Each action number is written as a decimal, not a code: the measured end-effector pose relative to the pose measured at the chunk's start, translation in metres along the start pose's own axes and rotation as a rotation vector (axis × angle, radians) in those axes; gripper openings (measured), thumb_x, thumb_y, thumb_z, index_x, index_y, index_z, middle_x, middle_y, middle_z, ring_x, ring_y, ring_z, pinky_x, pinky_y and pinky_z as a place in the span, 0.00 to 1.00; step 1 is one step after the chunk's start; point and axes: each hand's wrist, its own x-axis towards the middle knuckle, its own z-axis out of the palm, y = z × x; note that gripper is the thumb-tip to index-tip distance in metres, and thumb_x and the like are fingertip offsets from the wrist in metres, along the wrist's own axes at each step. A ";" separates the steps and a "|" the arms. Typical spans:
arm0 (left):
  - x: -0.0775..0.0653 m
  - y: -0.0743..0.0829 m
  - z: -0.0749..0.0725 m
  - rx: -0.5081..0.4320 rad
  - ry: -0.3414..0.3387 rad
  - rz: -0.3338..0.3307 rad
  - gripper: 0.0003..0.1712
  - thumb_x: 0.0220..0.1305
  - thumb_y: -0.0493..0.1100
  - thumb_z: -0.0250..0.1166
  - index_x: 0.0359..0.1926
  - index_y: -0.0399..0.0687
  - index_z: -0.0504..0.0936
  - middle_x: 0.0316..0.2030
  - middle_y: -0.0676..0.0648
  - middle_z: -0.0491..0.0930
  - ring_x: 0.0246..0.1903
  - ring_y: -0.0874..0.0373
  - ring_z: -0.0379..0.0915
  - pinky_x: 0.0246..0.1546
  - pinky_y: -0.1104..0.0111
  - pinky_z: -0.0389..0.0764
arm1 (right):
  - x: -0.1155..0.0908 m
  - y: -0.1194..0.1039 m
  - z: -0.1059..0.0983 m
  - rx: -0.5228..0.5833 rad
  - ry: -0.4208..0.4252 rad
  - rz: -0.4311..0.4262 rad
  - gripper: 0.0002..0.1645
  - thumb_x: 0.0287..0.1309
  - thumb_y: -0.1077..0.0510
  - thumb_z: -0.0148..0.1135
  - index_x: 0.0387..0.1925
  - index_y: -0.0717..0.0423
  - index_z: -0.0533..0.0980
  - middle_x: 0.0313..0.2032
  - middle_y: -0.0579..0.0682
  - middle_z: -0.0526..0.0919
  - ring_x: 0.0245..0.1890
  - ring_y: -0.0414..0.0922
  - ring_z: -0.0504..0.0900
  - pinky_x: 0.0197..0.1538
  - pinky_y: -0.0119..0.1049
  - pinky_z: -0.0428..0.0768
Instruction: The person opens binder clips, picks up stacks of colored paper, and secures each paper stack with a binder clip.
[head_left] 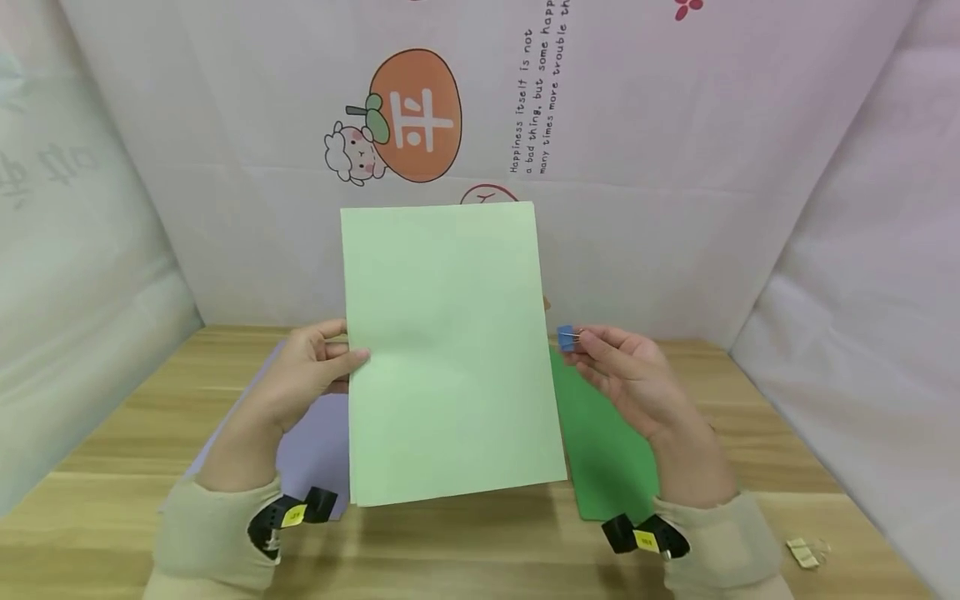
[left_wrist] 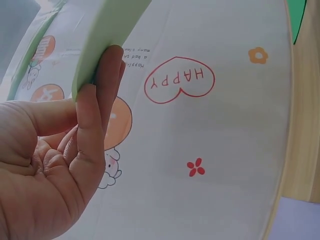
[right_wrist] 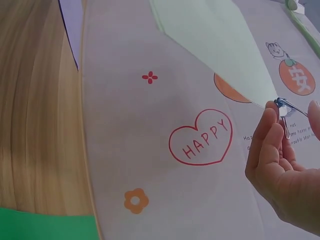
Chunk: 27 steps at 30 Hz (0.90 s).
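Light green sheets of paper (head_left: 450,350) stand raised above the table, nearly upright. My left hand (head_left: 311,367) pinches their left edge, thumb in front and fingers behind; the left wrist view shows the same grip by the hand (left_wrist: 65,145). Just off the right edge of the paper, my right hand (head_left: 630,367) holds a blue binder clip (head_left: 567,337) by its wire handles. In the right wrist view the clip (right_wrist: 283,106) sits between thumb and fingertips, close to the paper's edge (right_wrist: 220,50); whether it touches there I cannot tell.
On the wooden table (head_left: 465,550), a purple sheet (head_left: 315,450) lies at left and a green sheet (head_left: 607,450) at right, both partly covered from sight. A pale binder clip (head_left: 802,552) lies near the right front. White printed cloth (head_left: 637,233) hangs behind and at both sides.
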 end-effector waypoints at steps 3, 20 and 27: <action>-0.001 0.001 0.002 -0.016 -0.009 0.011 0.28 0.73 0.37 0.58 0.70 0.35 0.65 0.39 0.54 0.89 0.36 0.64 0.85 0.41 0.68 0.85 | 0.001 -0.001 0.002 0.012 0.029 0.019 0.09 0.73 0.61 0.53 0.42 0.53 0.81 0.37 0.43 0.88 0.39 0.38 0.86 0.47 0.25 0.81; -0.002 0.003 0.003 -0.059 -0.021 0.047 0.27 0.73 0.36 0.57 0.69 0.31 0.65 0.38 0.55 0.88 0.35 0.64 0.85 0.42 0.69 0.85 | 0.000 -0.004 0.007 0.043 0.097 0.019 0.10 0.71 0.55 0.55 0.43 0.56 0.79 0.40 0.48 0.87 0.40 0.40 0.86 0.44 0.24 0.83; -0.002 0.003 0.004 -0.054 -0.013 0.047 0.27 0.73 0.35 0.57 0.70 0.31 0.64 0.37 0.56 0.88 0.34 0.65 0.85 0.41 0.69 0.85 | 0.001 -0.003 0.008 0.052 0.115 -0.003 0.09 0.71 0.58 0.56 0.37 0.56 0.80 0.38 0.48 0.87 0.38 0.39 0.87 0.43 0.24 0.83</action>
